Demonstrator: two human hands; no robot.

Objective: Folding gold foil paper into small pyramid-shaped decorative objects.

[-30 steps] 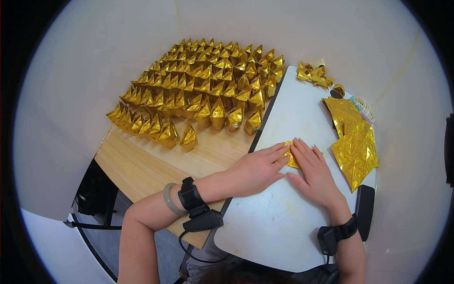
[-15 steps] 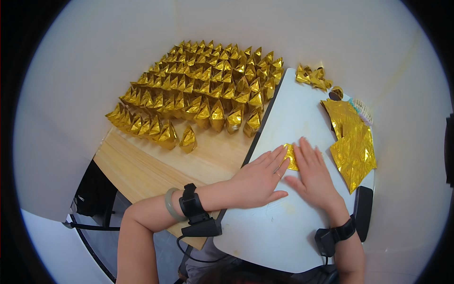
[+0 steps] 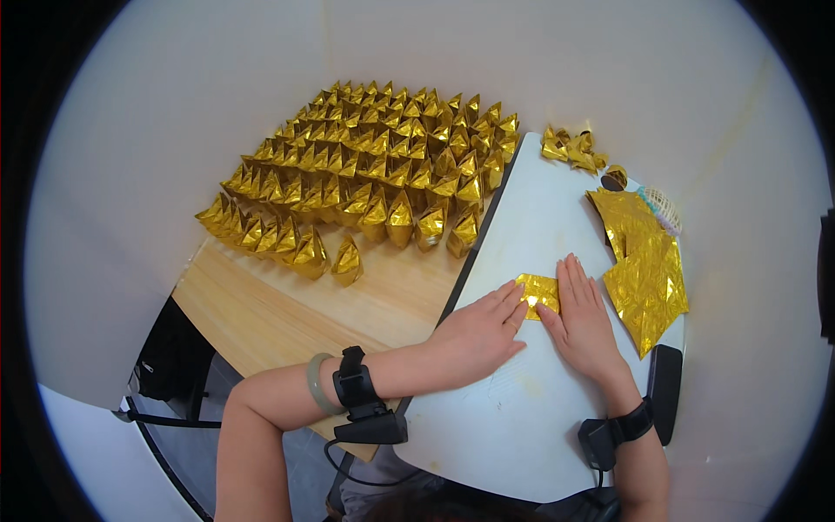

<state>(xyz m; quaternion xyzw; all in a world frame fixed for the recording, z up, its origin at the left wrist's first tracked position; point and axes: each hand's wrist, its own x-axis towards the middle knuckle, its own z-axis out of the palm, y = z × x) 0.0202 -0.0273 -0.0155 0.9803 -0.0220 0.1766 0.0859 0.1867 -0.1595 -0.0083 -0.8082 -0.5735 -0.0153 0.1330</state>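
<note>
A small folded piece of gold foil paper [image 3: 541, 289] lies flat on the white board [image 3: 461, 439]. My left hand [image 3: 477, 337] rests on its left edge, the fingers stretched out and covering that side. Along the right edge lies my right hand [image 3: 587, 326], its fingers straight and its thumb on the paper's lower right corner. Neither hand grips anything. Right of my right hand is a pile of larger gold foil sheets [image 3: 648, 283], overlapping one another.
Rows of folded gold paper ingots [image 3: 365, 165] stand on the wooden table [image 3: 261, 291] to the left. Several crumpled gold pieces [image 3: 574, 148] sit at the board's far end, near a pale woven item [image 3: 664, 209]. A dark, long object [image 3: 665, 391] lies at the board's right edge.
My hands have moved apart toward the paper's two sides, so more of its middle shows. The view has shifted slightly.
</note>
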